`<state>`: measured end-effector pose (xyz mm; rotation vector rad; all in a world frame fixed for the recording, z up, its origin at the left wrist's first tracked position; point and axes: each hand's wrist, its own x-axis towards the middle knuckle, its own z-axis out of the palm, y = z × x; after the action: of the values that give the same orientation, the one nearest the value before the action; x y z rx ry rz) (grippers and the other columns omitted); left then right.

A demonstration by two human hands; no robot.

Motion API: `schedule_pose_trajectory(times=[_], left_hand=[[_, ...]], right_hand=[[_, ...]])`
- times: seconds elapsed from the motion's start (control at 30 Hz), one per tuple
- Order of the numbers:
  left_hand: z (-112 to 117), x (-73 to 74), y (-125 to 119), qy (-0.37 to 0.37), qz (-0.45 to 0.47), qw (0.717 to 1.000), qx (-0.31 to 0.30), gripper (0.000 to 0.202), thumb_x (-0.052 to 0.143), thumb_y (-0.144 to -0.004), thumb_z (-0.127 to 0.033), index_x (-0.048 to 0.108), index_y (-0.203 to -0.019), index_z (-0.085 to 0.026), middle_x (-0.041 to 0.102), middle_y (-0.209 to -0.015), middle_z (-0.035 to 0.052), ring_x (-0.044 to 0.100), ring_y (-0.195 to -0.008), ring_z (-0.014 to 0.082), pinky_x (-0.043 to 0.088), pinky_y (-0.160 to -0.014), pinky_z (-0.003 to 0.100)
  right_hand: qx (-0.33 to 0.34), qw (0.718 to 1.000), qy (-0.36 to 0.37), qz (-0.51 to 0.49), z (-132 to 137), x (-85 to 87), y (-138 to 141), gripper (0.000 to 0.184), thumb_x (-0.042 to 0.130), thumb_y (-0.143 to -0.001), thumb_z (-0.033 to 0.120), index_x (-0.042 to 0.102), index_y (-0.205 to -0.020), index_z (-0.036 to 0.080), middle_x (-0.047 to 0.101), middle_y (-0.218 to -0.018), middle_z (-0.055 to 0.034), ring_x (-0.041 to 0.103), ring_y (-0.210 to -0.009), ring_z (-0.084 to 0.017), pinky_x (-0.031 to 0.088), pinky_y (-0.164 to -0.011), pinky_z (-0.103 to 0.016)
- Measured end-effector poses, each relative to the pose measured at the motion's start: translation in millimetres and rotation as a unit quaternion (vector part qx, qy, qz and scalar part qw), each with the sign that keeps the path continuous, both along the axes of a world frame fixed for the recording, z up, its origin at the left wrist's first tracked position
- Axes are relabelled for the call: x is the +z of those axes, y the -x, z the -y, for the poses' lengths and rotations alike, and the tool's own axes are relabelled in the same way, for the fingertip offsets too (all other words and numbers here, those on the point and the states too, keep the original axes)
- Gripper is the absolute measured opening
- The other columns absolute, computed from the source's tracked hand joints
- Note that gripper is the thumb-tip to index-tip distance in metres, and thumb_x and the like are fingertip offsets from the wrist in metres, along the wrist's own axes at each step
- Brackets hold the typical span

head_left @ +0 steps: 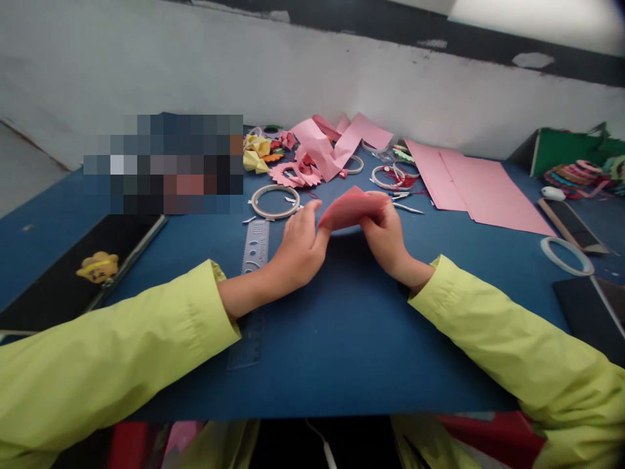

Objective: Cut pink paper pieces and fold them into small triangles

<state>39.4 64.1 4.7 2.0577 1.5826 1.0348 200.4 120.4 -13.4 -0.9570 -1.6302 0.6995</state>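
Note:
A piece of folded pink paper [355, 207] is held up above the blue table, between my two hands. My left hand [305, 244] grips its left edge, thumb and fingers closed on it. On the opposite edge, my right hand [387, 236] pinches the paper, some fingers hidden behind it. Under my left forearm lies a clear plastic ruler [254, 244] with cut-out shapes. Just beyond my left hand is a roll of tape [275, 202]. Several flat pink sheets [502, 195] lie to the right, past my right hand.
Crumpled pink paper strips [336, 146] and paper flowers [295, 174] pile up near the wall. A dark tablet-like panel [53, 286] with a yellow figure [97, 267] is at left. Another tape roll [566, 255], a phone [571, 225] and a green bag [561, 153] are at right.

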Motion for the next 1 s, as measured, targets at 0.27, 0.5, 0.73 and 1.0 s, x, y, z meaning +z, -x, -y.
schedule_pose_trajectory(times=[0.27,0.5,0.73,1.0], left_hand=[[3,0.5,-2,-0.001,0.103,0.993,-0.06,0.047,0.038,-0.093,-0.032,0.03,-0.134,-0.011,0.039,-0.14,0.0186,0.035,-0.134,0.0245,0.026,-0.114,0.045],[2,4.0,-1,-0.023,0.172,0.982,-0.08,0.035,0.031,-0.096,-0.028,0.039,-0.128,-0.015,0.048,-0.131,0.0127,0.043,-0.126,0.0219,0.03,-0.112,0.042],[0,5.7,-3,-0.005,0.146,0.982,-0.12,0.034,0.037,-0.092,-0.02,0.048,-0.122,-0.01,0.054,-0.121,0.0138,0.049,-0.115,0.0227,0.035,-0.106,0.04],[-5,1.7,-2,0.042,0.362,0.925,-0.104,0.029,0.041,-0.086,-0.018,0.058,-0.109,-0.016,0.063,-0.112,0.0057,0.055,-0.108,0.0211,0.043,-0.099,0.039]], right_hand=[[0.035,0.998,0.043,0.005,6,7.1,2,0.024,0.053,-0.07,0.018,0.051,-0.094,0.019,0.063,-0.08,-0.0009,0.061,-0.078,-0.017,0.049,-0.079,-0.035],[0.024,0.999,0.027,-0.027,9,13.6,4,0.015,0.049,-0.074,0.022,0.054,-0.088,0.022,0.063,-0.088,-0.0013,0.058,-0.085,-0.018,0.048,-0.084,-0.036],[0.039,0.997,0.062,-0.037,3,6.8,2,0.02,0.049,-0.065,0.02,0.05,-0.085,0.022,0.058,-0.082,0.0,0.055,-0.079,-0.017,0.049,-0.081,-0.035],[0.063,0.994,0.073,-0.045,5,9.3,3,0.024,0.05,-0.064,0.023,0.051,-0.088,0.022,0.061,-0.09,-0.0016,0.056,-0.087,-0.019,0.048,-0.087,-0.038]])
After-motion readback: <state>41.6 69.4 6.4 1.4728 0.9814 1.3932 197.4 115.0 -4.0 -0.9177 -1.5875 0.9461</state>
